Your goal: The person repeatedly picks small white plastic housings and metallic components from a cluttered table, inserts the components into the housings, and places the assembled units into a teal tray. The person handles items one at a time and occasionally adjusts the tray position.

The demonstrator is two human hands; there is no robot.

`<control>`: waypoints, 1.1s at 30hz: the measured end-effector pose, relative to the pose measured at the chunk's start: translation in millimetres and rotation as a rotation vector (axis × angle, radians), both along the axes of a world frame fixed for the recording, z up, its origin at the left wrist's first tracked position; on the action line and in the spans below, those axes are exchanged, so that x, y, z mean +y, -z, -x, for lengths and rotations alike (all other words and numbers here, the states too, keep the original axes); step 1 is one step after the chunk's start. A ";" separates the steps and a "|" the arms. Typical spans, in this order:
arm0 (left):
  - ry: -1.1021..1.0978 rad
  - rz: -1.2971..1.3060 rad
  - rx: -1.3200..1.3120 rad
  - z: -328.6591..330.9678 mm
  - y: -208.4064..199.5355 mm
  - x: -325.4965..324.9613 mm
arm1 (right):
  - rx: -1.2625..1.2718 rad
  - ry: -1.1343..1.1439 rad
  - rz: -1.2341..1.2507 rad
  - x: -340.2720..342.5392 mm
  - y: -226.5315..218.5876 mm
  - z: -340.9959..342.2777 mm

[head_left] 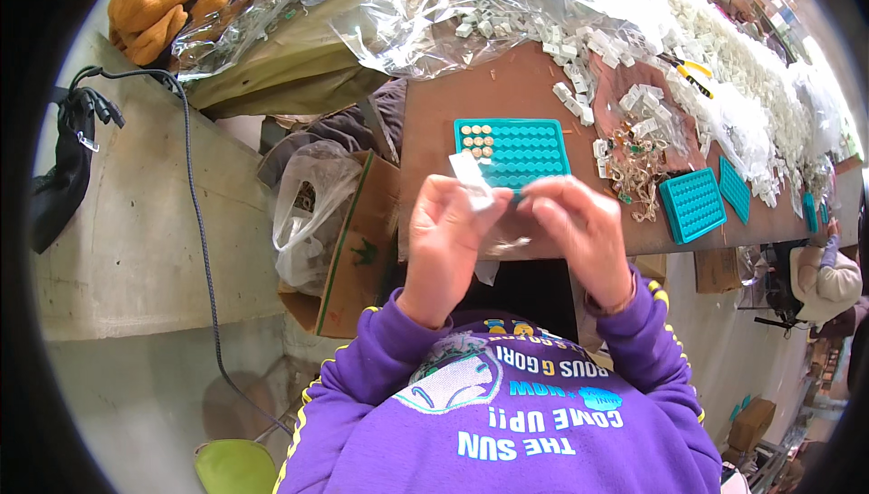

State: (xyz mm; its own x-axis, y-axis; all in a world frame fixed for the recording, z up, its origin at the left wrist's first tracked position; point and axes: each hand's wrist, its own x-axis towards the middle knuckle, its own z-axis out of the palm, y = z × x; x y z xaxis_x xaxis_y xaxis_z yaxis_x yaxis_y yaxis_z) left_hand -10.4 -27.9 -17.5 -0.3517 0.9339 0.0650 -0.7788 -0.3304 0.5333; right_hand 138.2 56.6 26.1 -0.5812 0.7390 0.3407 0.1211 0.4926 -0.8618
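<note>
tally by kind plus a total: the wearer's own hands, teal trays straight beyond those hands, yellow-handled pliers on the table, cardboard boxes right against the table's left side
Own hands: 2, left hand and right hand
Teal tray: 1
Yellow-handled pliers: 1
Cardboard box: 1
Total: 5

Before the left hand and the right hand, a tray lies on the desk, with round pieces in its far left part. To the right of both hands lie jewellery and then a tray stack; pliers lie farther forward. Left of the hands, beside the desk, stands a carton with a plastic bag against it.
</note>
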 end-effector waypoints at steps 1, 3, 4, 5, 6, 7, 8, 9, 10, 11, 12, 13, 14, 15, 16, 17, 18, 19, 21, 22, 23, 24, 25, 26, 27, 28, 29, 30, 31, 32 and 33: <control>-0.027 0.016 -0.046 5.4 1.9 1.2 | -0.065 0.036 -0.161 14.0 -2.1 4.6; -0.078 0.074 -0.103 15.2 6.8 6.1 | -0.225 0.124 -0.396 38.1 -1.9 18.4; -0.059 0.034 -0.116 17.3 10.0 8.7 | -0.281 0.144 -0.385 47.7 0.6 27.3; -0.051 0.028 -0.124 19.5 13.3 11.6 | -0.275 0.116 -0.437 56.9 4.1 37.6; -0.050 0.021 -0.120 21.5 16.8 14.6 | -0.270 0.088 -0.490 65.5 7.6 48.3; -0.050 0.014 -0.116 23.4 20.4 17.3 | -0.284 0.070 -0.523 72.0 10.7 56.6; -0.057 0.007 -0.101 25.4 23.8 20.2 | -0.294 0.020 -0.548 76.0 13.7 62.2; -0.064 0.000 -0.085 26.9 27.0 22.6 | -0.311 0.009 -0.578 77.5 17.0 66.2; -0.046 -0.013 -0.101 29.0 29.4 24.0 | -0.328 -0.002 -0.607 78.5 20.0 70.3; -0.029 -0.023 -0.116 31.4 31.2 24.5 | -0.346 -0.016 -0.627 79.4 22.1 73.1; -0.027 -0.005 -0.105 33.0 32.3 24.8 | -0.341 -0.006 -0.632 79.4 23.6 73.5; -0.016 -0.024 -0.133 33.1 32.9 25.0 | -0.328 0.000 -0.620 79.8 24.4 73.3; -0.019 -0.013 -0.137 32.4 33.0 25.0 | -0.319 0.002 -0.603 80.0 24.8 72.5; -0.020 -0.003 -0.138 31.4 32.5 25.1 | -0.312 0.013 -0.582 80.6 24.7 72.2; -0.033 0.012 -0.133 29.7 31.7 25.4 | -0.288 -0.002 -0.521 81.5 24.3 72.4; -0.045 0.028 -0.127 27.7 30.5 25.8 | -0.265 -0.011 -0.458 82.6 23.5 72.8; -0.058 0.042 -0.120 26.5 29.2 26.1 | -0.243 -0.019 -0.394 83.8 22.3 73.5; -0.061 0.034 -0.119 26.0 27.9 26.5 | -0.245 -0.040 -0.438 85.2 21.1 75.3; -0.066 0.021 -0.116 25.8 25.4 26.7 | -0.236 -0.086 -0.527 87.0 18.4 80.3; -0.068 0.017 -0.115 25.9 24.4 26.4 | -0.275 -0.105 -0.524 87.2 17.0 82.1; -0.070 0.016 -0.113 26.2 23.5 25.9 | -0.300 -0.132 -0.524 87.1 15.8 83.6; -0.070 0.021 -0.112 26.8 22.9 25.2 | -0.322 -0.164 -0.522 86.5 14.9 84.3; -0.070 0.027 -0.110 27.1 22.7 24.5 | -0.332 -0.153 -0.524 85.8 14.3 84.4; -0.064 0.039 -0.109 27.4 22.7 23.8 | -0.341 -0.145 -0.523 85.0 14.0 83.8; -0.057 0.051 -0.109 27.5 23.0 23.3 | -0.340 -0.139 -0.525 84.5 14.0 83.1; -0.065 0.051 -0.119 27.2 23.6 23.2 | -0.363 -0.131 -0.515 84.1 14.2 82.4; -0.073 0.051 -0.129 26.6 24.5 23.3 | -0.376 -0.126 -0.509 83.9 14.3 82.0; -0.068 0.039 -0.141 26.5 25.3 23.3 | -0.390 -0.121 -0.501 83.6 14.0 81.9; -0.063 0.023 -0.132 27.2 26.2 23.1 | -0.384 -0.121 -0.522 82.6 13.0 81.1; -0.046 -0.005 -0.126 28.2 26.9 22.7 | -0.380 -0.121 -0.542 82.0 11.0 81.2; -0.040 -0.021 -0.118 29.0 27.5 22.3 | -0.413 -0.106 -0.537 80.9 8.5 82.0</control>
